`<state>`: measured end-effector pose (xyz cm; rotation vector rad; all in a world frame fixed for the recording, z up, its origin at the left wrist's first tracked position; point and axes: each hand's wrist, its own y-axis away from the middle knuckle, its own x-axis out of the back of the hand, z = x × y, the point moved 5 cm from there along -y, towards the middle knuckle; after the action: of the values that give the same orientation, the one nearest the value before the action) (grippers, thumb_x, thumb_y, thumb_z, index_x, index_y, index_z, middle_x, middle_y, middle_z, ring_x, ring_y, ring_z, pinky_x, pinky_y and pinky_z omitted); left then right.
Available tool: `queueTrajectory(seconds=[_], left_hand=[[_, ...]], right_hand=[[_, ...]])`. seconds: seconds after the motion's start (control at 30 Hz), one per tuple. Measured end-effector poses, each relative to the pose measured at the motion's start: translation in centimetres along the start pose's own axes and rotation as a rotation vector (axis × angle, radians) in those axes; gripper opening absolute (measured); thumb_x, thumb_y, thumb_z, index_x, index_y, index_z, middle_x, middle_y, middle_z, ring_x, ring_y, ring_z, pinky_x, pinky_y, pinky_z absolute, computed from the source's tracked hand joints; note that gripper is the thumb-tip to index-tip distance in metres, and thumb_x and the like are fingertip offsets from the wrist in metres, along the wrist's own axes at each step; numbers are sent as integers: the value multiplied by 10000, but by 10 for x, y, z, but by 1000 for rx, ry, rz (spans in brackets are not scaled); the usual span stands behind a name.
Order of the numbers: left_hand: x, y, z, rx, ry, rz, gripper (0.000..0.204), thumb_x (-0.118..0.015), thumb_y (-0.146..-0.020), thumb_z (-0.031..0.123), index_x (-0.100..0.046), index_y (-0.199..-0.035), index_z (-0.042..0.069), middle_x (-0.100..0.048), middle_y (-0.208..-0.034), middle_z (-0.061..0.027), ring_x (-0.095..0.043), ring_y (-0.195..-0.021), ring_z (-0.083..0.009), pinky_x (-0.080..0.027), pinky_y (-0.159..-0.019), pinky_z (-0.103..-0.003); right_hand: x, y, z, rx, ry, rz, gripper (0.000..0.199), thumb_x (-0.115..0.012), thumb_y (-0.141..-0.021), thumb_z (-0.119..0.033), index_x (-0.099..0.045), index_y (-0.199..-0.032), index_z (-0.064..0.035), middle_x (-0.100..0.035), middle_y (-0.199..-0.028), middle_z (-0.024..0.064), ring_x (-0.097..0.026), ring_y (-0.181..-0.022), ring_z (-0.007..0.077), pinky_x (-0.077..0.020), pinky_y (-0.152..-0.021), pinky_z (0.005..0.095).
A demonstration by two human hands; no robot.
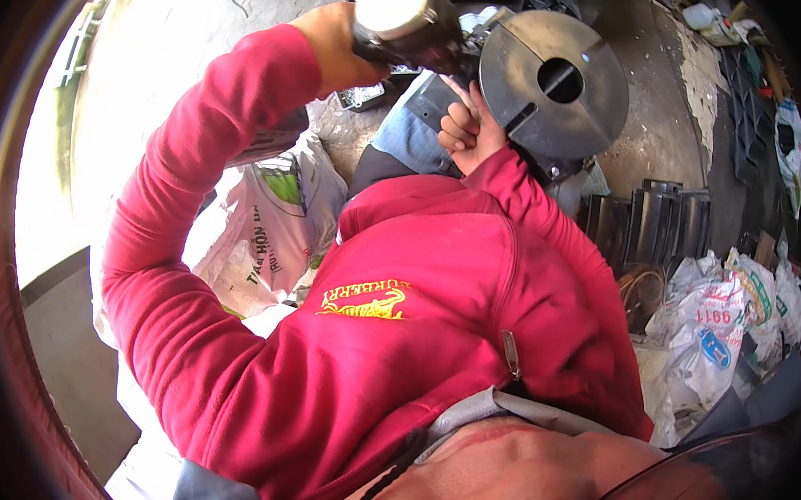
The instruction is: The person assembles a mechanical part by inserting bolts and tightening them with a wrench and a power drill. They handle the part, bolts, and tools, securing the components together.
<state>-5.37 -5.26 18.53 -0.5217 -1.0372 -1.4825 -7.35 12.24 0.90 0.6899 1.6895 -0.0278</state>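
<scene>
Two hands up at chest height here: the left hand (337, 55) is wrapped tight around a chunky dark power tool with a pale round end (406, 22), while the right hand (464, 128), fingers curled shut, steadies the round grey metal disc with a centre hole (551, 82), probably bracing it.

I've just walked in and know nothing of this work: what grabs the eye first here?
The bright red jacket fills the middle. Up top, the left hand grips a dark power tool, while the right hand rests against a round dark metal disc with a hole in its middle. Printed plastic sacks lie at right.
</scene>
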Motion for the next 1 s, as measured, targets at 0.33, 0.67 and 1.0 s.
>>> queueTrajectory(seconds=[0.33, 0.67, 1.0], left_hand=[[-14, 63, -33, -98, 605, 326, 495, -748, -767, 85, -554, -1218, 20, -657, -899, -76, -496, -520, -78, -417, -453, -220], [-181, 10, -235, 224, 1608, 467, 898, -555, -741, 758, -508, -1234, 9, -593, -1121, -170, -599, -930, -316, -489, -816, -444], [-317, -10, -301, 582, 1746, 638, 360, -679, -766, 448, -581, -905, 131, -590, -812, -23, -585, -730, -212, -504, -700, -398]], right_hand=[[35, 50, -20, -34, 98, 118, 486, -511, -971, -366, -480, -1309, -19, -232, -508, -69, -219, -423, 44, -232, -421, 207], [80, 153, -55, 269, -29, 451, 247, -574, -952, -339, -526, -994, -100, -281, -495, -85, -272, -433, 31, -251, -413, 188], [68, 142, -53, 322, 62, 562, 274, -535, -973, -358, -462, -774, -185, -281, -527, -93, -258, -465, 27, -265, -459, 191]])
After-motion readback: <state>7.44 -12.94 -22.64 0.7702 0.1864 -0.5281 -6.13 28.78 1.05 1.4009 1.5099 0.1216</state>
